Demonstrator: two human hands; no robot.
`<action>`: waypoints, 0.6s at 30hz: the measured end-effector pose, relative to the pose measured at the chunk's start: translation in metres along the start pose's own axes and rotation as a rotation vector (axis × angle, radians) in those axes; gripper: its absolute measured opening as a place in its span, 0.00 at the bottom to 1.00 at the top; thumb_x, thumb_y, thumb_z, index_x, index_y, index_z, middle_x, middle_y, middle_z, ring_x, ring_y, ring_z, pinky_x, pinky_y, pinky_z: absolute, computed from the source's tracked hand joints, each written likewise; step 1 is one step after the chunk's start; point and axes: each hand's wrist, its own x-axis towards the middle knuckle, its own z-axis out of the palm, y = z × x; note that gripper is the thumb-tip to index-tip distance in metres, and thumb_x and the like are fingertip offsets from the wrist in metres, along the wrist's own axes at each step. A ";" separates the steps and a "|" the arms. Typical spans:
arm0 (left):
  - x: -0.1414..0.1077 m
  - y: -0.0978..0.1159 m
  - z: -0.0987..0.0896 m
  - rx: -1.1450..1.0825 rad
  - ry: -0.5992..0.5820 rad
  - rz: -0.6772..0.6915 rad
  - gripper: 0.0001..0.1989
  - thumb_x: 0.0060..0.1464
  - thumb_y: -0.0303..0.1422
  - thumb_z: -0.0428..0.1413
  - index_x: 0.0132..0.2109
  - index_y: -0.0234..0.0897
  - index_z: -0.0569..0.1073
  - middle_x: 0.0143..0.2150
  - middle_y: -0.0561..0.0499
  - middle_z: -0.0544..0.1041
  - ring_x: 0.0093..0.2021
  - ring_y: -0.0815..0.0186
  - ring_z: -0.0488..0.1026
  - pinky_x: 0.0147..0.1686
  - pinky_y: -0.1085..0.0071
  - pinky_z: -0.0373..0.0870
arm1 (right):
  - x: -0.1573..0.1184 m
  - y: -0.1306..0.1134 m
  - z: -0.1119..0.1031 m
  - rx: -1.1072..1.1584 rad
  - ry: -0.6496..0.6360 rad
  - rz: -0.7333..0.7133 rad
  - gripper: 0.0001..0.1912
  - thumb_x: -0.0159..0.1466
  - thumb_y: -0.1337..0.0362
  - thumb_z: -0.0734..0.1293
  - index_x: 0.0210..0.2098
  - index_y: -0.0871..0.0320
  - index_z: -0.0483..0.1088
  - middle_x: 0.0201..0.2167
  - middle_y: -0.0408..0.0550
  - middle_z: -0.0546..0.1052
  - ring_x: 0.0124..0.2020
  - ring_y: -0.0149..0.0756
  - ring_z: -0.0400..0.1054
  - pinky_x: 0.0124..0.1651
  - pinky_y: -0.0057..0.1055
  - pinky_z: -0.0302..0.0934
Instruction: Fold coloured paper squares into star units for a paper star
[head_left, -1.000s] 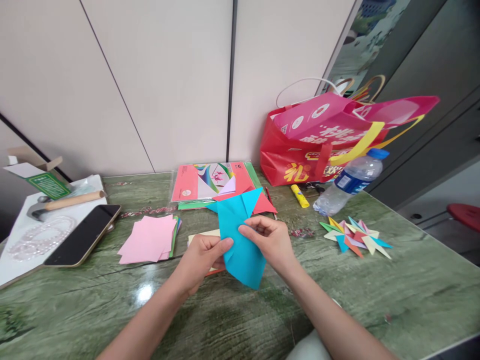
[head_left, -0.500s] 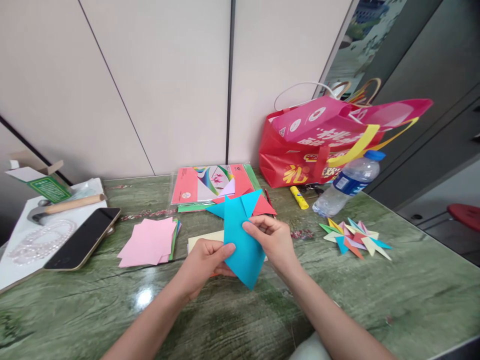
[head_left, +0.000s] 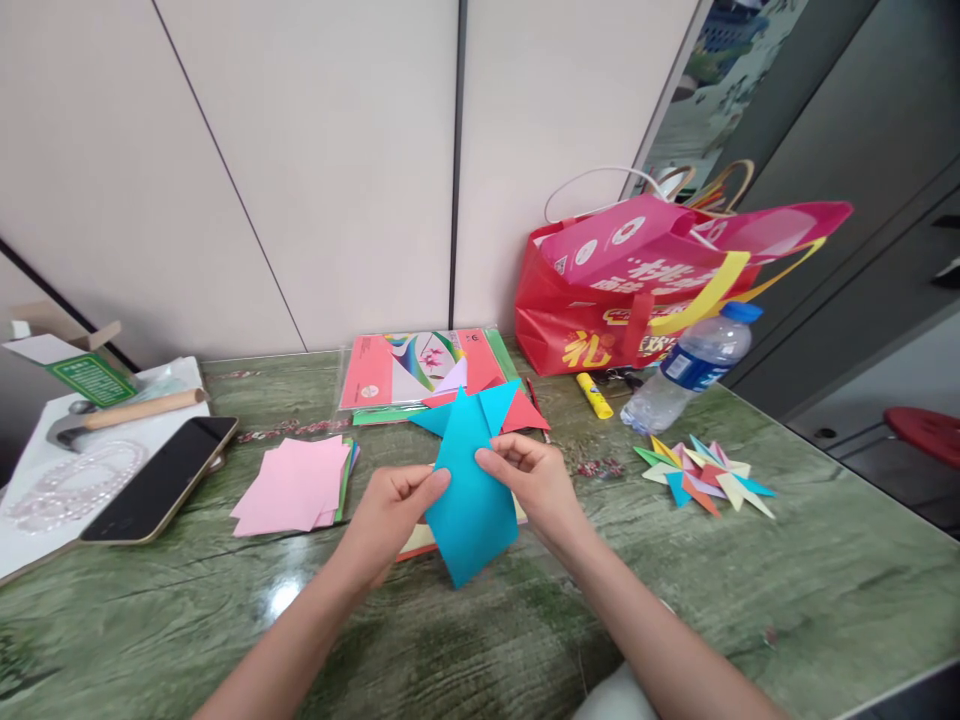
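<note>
A folded sheet of blue origami paper (head_left: 474, 510) is held up above the table, one pointed corner facing down and folded flaps at the top. My left hand (head_left: 394, 515) pinches its left edge between thumb and fingers. On the right edge, just below the flap, my right hand (head_left: 534, 480) grips it the same way. Behind the blue paper, pale and orange sheets (head_left: 416, 542) lie partly hidden on the table. Further back are folded red paper (head_left: 525, 412) and a plastic-wrapped pack of coloured paper (head_left: 367, 370).
To the left lie a stack of pink paper squares (head_left: 296, 485), a phone (head_left: 161, 480), a hammer (head_left: 142, 410) and a green box (head_left: 94, 378). At right are folded paper stars (head_left: 705, 475), a bottle (head_left: 686, 370), a yellow glue stick (head_left: 594, 396) and a red bag (head_left: 555, 300).
The blue paper has turned, its lower point swinging to the left. My left hand has moved up along the left edge and slightly left; my right hand keeps its grip.
</note>
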 end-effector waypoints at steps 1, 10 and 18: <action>0.000 0.002 -0.003 0.042 -0.009 0.002 0.17 0.49 0.42 0.52 0.21 0.34 0.65 0.19 0.57 0.61 0.22 0.72 0.56 0.23 0.73 0.56 | 0.000 0.000 0.000 0.027 -0.041 0.030 0.13 0.45 0.57 0.72 0.24 0.59 0.69 0.19 0.40 0.71 0.22 0.28 0.62 0.24 0.26 0.57; -0.007 0.021 -0.024 0.573 -0.315 -0.012 0.19 0.51 0.35 0.48 0.19 0.38 0.46 0.19 0.59 0.43 0.20 0.73 0.40 0.19 0.71 0.39 | -0.006 -0.012 -0.002 -0.372 -0.114 -0.452 0.29 0.51 0.66 0.69 0.51 0.49 0.61 0.54 0.48 0.63 0.54 0.42 0.57 0.52 0.42 0.55; -0.009 0.013 -0.017 0.821 -0.266 0.031 0.16 0.51 0.34 0.45 0.20 0.38 0.48 0.18 0.59 0.46 0.20 0.73 0.43 0.18 0.72 0.40 | -0.012 -0.005 0.006 -0.712 -0.418 -0.644 0.07 0.54 0.70 0.66 0.29 0.52 0.72 0.26 0.42 0.76 0.46 0.41 0.63 0.50 0.42 0.52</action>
